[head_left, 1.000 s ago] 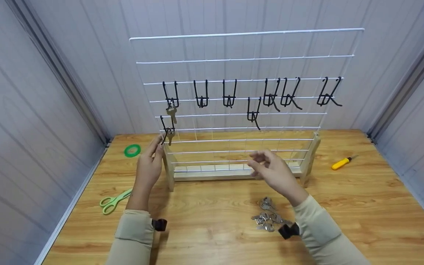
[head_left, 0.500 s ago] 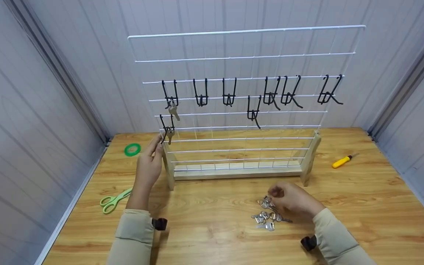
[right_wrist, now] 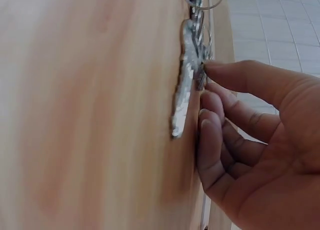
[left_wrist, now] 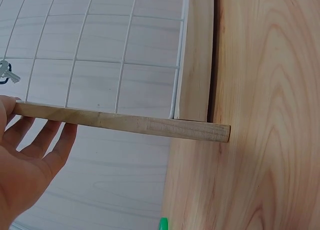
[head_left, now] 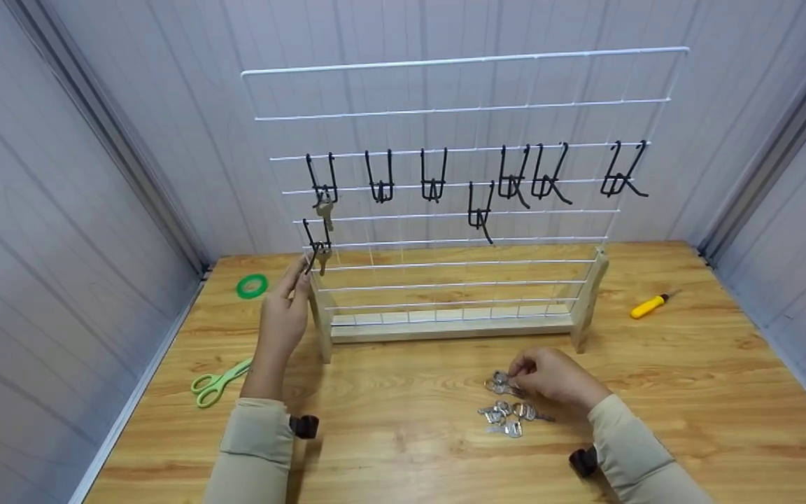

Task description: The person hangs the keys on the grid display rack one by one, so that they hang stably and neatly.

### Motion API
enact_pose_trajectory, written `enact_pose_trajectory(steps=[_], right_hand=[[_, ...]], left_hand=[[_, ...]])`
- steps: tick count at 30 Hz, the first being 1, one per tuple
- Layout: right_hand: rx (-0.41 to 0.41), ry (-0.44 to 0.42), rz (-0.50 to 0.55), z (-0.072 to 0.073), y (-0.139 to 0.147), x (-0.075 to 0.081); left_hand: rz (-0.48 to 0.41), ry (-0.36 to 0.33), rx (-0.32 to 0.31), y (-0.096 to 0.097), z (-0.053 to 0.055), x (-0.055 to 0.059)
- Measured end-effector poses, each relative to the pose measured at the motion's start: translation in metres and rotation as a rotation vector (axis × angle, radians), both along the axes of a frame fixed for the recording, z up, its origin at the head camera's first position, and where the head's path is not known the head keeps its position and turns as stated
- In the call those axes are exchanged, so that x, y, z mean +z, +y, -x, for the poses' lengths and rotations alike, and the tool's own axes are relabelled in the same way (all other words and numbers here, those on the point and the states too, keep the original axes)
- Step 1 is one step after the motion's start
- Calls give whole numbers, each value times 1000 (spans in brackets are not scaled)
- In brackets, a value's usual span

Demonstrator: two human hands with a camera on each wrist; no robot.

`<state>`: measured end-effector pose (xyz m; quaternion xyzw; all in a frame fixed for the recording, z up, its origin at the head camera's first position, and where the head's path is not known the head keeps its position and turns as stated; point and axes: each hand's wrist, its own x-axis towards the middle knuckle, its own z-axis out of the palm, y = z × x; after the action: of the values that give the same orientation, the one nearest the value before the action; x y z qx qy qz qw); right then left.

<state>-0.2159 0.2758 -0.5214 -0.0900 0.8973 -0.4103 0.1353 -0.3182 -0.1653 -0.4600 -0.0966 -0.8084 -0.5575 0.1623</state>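
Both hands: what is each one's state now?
Left hand: holding the wooden side post.
Right hand: touching keys; whether it pinches them cannot be told.

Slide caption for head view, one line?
Left hand grips the wooden upright of the wire rack; right hand at loose keys on the table; other keys hanging from two black hooks.

Pale panelled walls (head_left: pixel 60 280), grey corner strips (head_left: pixel 115 140), wood-grain tabletop (head_left: pixel 403 455) — perhaps laminate

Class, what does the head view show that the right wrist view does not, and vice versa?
Only the head view: the left hand, light-green scissors, flat green tape ring and yellow-handled screwdriver.
Only the right wrist view: the palm side of the right hand.
Both: that hand, silver metal keys, wood-grained table, white wire grid.
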Motion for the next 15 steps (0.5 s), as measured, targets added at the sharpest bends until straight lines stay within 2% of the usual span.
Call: enact_pose_trajectory(steps=[5,11,15], right_hand=[[37,14,-16,0,0,1],[177,44,-24,5,-1,4],[189,38,-23,9,-5,4]], left_hand=[[-1,5,-8,0,-1,0],[24,31,0,0,0,0],[23,52,2,1,2,-2]])
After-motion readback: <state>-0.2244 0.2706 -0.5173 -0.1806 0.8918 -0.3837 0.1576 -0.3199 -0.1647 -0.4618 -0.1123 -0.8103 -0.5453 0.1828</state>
